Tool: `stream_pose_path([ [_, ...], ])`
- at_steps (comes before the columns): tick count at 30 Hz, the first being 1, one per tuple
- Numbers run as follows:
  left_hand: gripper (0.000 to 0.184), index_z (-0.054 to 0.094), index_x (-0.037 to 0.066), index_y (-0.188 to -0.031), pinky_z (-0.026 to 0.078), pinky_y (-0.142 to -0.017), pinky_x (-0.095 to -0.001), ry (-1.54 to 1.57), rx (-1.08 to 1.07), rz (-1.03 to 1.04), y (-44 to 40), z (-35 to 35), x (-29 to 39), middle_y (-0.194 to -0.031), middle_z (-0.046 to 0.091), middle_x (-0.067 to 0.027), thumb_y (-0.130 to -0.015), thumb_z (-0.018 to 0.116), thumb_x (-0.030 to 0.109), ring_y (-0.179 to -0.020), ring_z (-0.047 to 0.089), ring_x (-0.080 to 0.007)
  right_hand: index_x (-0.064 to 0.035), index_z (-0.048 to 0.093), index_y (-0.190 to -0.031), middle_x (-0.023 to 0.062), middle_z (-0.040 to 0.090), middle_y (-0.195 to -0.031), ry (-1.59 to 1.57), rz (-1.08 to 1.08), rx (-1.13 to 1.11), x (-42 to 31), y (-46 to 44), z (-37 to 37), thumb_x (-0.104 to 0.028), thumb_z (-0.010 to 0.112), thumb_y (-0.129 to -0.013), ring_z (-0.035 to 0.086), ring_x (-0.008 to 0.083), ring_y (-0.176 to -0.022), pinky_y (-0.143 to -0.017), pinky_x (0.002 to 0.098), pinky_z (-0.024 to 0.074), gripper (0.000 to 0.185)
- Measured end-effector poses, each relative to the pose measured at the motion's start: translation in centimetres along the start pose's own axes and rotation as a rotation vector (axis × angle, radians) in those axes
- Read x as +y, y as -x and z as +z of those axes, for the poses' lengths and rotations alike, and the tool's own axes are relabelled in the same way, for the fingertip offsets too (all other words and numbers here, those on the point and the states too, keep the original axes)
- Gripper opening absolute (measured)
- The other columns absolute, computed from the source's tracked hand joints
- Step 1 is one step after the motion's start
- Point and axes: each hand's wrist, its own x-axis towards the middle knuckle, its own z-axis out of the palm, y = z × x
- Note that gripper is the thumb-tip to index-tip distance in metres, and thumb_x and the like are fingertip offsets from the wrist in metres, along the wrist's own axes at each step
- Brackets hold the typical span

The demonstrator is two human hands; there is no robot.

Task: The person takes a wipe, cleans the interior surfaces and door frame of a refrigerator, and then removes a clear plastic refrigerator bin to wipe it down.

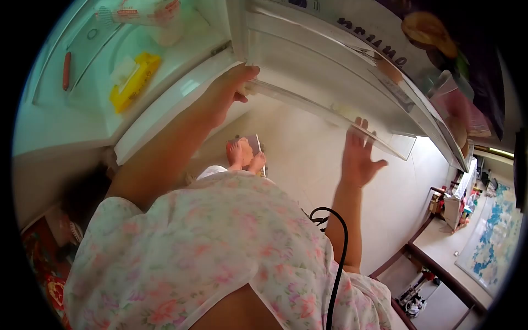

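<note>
A clear plastic shelf bin (pixel 308 103) slants across the open refrigerator door. My left hand (pixel 237 85) is closed around its left end, with thumb and fingers on either side. My right hand (pixel 360 151) is raised against the bin's front edge near its right end. Its fingers are stretched upward at the clear plastic and its thumb sticks out to the right, apart from it. Whether the right fingers press on the bin, I cannot tell.
Inside the refrigerator at left lie a yellow packet (pixel 135 82) and a red stick-like item (pixel 66 71). A dark bag with lettering (pixel 379 41) stands in an upper door shelf (pixel 410 91). My feet (pixel 245 157) are on a picture-covered item. A black cable (pixel 345 247) hangs beside my right arm.
</note>
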Motion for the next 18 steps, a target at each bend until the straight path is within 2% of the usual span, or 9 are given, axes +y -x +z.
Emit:
stream_pose_path([
  [1,0.034,0.057,0.011,-0.111,0.043,-0.077,-0.0291,0.011,0.03,-0.006,0.2,0.2,0.5,-0.106,0.056,-0.0011,-0.089,0.052,0.038,-0.092,0.051,-0.0122,-0.0145,0.031,-0.138,0.0145,0.034,-0.143,-0.054,0.012,0.12,-0.4,0.5,2.9,-0.066,0.045,-0.084,0.024,0.0334,-0.137,-0.112,0.0502,0.0209,0.076],
  [3,0.035,0.056,0.011,-0.113,0.044,-0.078,-0.0301,0.02,0.057,-0.015,0.9,0.3,1.2,-0.107,0.056,-0.0028,-0.09,0.052,0.036,-0.094,0.052,-0.014,-0.0113,0.035,-0.132,0.0163,0.036,-0.14,0.063,-0.028,0.1,-0.8,1.1,4.5,-0.063,0.053,-0.082,0.024,0.0337,-0.137,-0.113,0.0497,0.0218,0.074],
  [5,0.037,0.054,0.007,-0.116,0.044,-0.082,-0.0332,0.001,-0.079,0.286,1.9,-0.4,2.1,-0.111,0.056,-0.0056,-0.091,0.05,0.034,-0.1,0.052,-0.0173,-0.0081,0.04,-0.126,0.0157,0.038,-0.139,0.16,-0.082,-0.107,-1.1,1.8,6.5,-0.06,0.06,-0.079,0.027,0.0334,-0.136,-0.113,0.0482,0.0227,0.073],
  [7,0.036,0.053,0.006,-0.118,0.043,-0.084,-0.0361,0.041,-0.12,0.243,2.5,-0.9,3.1,-0.118,0.054,-0.0055,-0.092,0.05,0.031,-0.108,0.051,-0.0188,-0.0067,0.043,-0.123,0.0146,0.039,-0.138,0.191,-0.126,-0.078,-0.9,2.1,6.9,-0.06,0.063,-0.076,0.029,0.0328,-0.134,-0.113,0.0471,0.0234,0.074],
  [9,0.049,0.045,0.004,-0.129,0.04,-0.091,-0.0366,-0.004,-0.204,0.106,2.7,-1.9,2.2,-0.127,0.049,-0.0063,-0.09,0.053,0.033,-0.116,0.046,-0.018,-0.0076,0.042,-0.127,0.0147,0.038,-0.139,0.193,-0.073,-0.098,-1.7,1.9,4.6,-0.06,0.066,-0.074,0.029,0.0319,-0.134,-0.113,0.0469,0.0233,0.078],
  [12,0.066,0.032,0.004,-0.14,0.034,-0.099,-0.0358,-0.201,-0.238,0.035,5.4,-1.0,1.8,-0.13,0.045,-0.0063,-0.088,0.057,0.035,-0.12,0.041,-0.0175,-0.0105,0.029,-0.139,0.0151,0.031,-0.144,0.237,-0.109,-0.054,-2.7,3.0,0.9,-0.063,0.066,-0.072,0.027,0.0336,-0.135,-0.113,0.0482,0.0218,0.092],
  [15,0.076,0.021,0.004,-0.145,0.028,-0.103,-0.0353,-0.076,-0.252,-0.054,7.4,-2.0,-1.2,-0.13,0.044,-0.0067,-0.087,0.057,0.035,-0.121,0.039,-0.0172,-0.0135,0.013,-0.146,0.0158,0.02,-0.149,0.296,-0.18,0.107,-3.4,5.6,-2.2,-0.066,0.064,-0.071,0.023,0.0362,-0.136,-0.113,0.0496,0.0195,0.105],
  [17,0.076,0.021,0.004,-0.145,0.03,-0.101,-0.0346,-0.04,-0.235,-0.121,8.3,-1.7,-1.5,-0.129,0.044,-0.0068,-0.086,0.059,0.033,-0.119,0.041,-0.0179,-0.0178,-0.009,-0.147,0.017,0.008,-0.152,0.23,-0.143,0.221,-3.3,7.5,-3.1,-0.071,0.061,-0.069,0.019,0.0387,-0.138,-0.113,0.0516,0.0163,0.117],
  [18,0.076,0.022,0.005,-0.145,0.033,-0.099,-0.0338,-0.005,-0.219,-0.194,8.7,-1.5,-1.8,-0.128,0.045,-0.007,-0.085,0.06,0.03,-0.117,0.042,-0.0185,-0.0176,-0.006,-0.147,0.0182,0.009,-0.151,0.235,-0.113,0.253,-3.1,8.5,-3.6,-0.07,0.059,-0.071,0.021,0.0388,-0.137,-0.113,0.0523,0.0171,0.113],
])
